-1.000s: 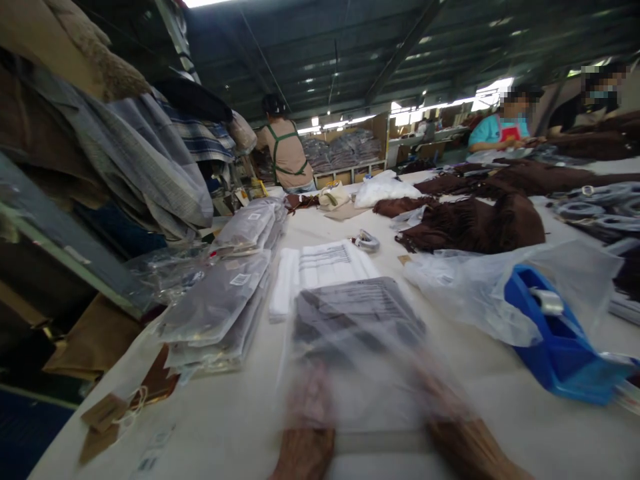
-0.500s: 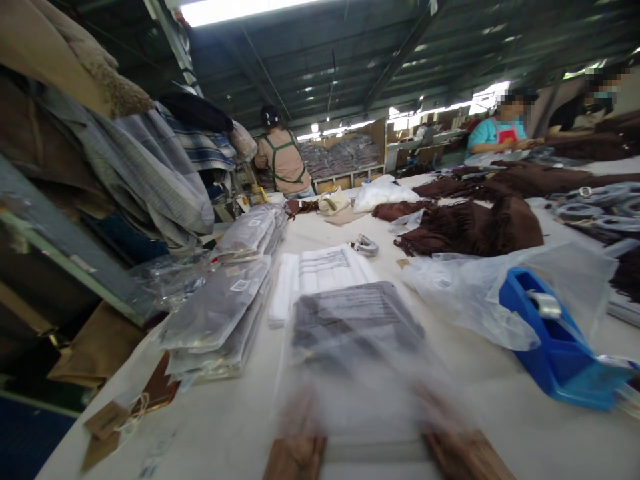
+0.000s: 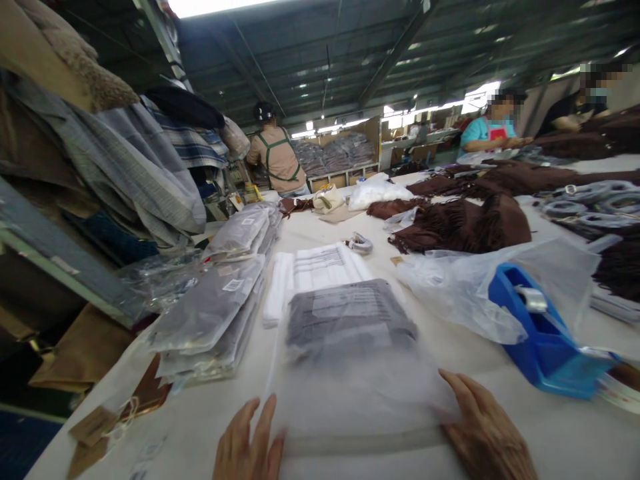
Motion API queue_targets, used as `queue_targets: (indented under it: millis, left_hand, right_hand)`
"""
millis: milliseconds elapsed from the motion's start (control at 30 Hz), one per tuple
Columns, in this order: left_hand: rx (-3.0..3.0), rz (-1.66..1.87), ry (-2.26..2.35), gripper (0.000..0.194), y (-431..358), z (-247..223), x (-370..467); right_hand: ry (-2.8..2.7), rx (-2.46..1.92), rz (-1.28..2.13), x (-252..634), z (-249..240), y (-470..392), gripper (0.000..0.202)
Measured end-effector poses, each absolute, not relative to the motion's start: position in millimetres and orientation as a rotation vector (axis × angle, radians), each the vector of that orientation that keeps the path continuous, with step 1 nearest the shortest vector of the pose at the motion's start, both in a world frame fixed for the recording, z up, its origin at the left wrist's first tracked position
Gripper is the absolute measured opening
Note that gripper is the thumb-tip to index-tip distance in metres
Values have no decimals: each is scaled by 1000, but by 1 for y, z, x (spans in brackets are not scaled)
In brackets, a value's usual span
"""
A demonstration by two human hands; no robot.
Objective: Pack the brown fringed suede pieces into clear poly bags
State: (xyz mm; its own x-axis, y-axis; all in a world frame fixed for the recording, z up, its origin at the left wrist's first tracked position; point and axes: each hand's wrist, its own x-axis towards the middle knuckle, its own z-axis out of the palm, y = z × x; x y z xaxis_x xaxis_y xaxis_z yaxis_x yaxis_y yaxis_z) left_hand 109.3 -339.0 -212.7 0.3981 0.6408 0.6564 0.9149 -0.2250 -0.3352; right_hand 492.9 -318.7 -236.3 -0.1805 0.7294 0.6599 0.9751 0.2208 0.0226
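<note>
A frosted plastic bag (image 3: pixel 350 393) with a folded dark grey item (image 3: pixel 350 320) inside lies flat at the middle of the table. At its lower left edge is my left hand (image 3: pixel 249 443), fingers apart. My right hand (image 3: pixel 483 427) rests at the bag's right edge with its fingers spread and its thumb near the lower corner. Neither hand is closed on anything. Beyond the bag, partly under it, is a stack of white printed plastic bags (image 3: pixel 320 263).
Bagged grey items (image 3: pixel 210 307) are piled at left, near brown tags (image 3: pixel 95 427). At right stand a blue tape dispenser (image 3: pixel 545 353), loose clear plastic (image 3: pixel 450 287) and brown fringed fabric (image 3: pixel 470 223). People (image 3: pixel 277 160) are at work farther back.
Both hands have moved outward from the bag's lower part to its sides, fingers now spread. The bag lies flatter, and the view has shifted slightly.
</note>
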Motion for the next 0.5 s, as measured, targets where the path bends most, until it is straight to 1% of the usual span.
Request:
queue_targets:
  millis: [33, 133, 200, 300, 400, 500]
  left_hand:
    - [-2001, -459, -1349, 35, -334, -211, 110]
    - [-2105, -380, -1449, 53, -326, -214, 105]
    - [-2101, -383, -1486, 53, -325, -219, 100]
    - [-2130, -378, -1395, 52, -326, -223, 94]
    - [-2226, -357, -1275, 53, -328, -220, 88]
    - [-2260, -344, -1249, 54, -331, -215, 79]
  right_hand:
    - [-1983, -1575, -589, 494, -240, -316, 43]
    - [-1944, -1553, -492, 503, -247, -313, 40]
    - [-1951, -1498, -437, 509, -250, -314, 41]
    - [-2023, -1431, -342, 518, -252, -315, 43]
    - [-2062, -1397, -208, 525, -249, -319, 37]
    - [-2101, -1316, -79, 529, -239, -325, 35]
